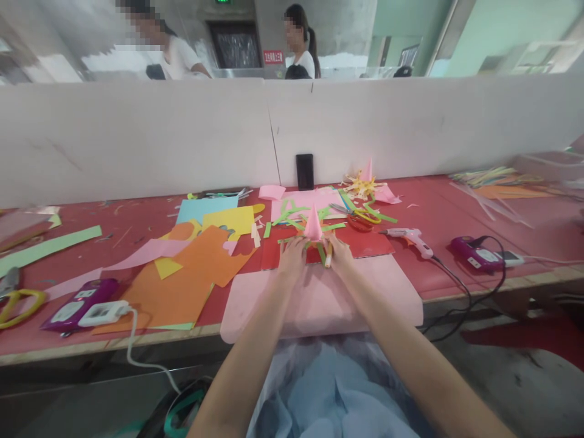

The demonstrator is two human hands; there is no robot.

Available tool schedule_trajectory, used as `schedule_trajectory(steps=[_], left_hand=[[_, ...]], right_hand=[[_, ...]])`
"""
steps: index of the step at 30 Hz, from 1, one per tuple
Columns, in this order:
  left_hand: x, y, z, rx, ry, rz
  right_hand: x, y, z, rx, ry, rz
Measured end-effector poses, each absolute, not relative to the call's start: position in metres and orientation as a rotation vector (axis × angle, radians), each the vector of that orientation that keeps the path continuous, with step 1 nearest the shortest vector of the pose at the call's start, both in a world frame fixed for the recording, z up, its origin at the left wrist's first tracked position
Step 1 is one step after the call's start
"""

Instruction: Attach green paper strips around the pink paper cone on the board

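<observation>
A small pink paper cone [313, 224] stands point up on a red sheet [365, 243], with green paper strips around its base. My left hand [292, 252] and my right hand [338, 250] reach out side by side and pinch the base of this cone piece from either side, fingers closed on it. A large pale pink sheet [319, 298] lies under my wrists at the table's near edge.
Orange [182, 286], yellow and blue paper sheets lie left of centre. A glue gun [410, 238] and its cord lie to the right, scissors [356, 216] behind the cone. A black phone [305, 171] leans on the divider. Two people stand beyond it.
</observation>
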State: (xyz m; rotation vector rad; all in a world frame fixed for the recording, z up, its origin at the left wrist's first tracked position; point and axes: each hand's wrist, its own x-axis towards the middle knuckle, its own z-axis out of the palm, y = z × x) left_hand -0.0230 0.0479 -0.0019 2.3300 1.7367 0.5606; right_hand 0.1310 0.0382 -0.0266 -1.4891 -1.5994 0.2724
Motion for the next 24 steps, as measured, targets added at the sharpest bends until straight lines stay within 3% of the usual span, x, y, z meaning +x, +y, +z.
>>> schedule_trajectory(steps=[24], left_hand=[[-0.032,0.052,0.005,1.891,2.151,0.822]], right_hand=[[0.127,0.038,-0.029,-1.61,-1.659,0.194]])
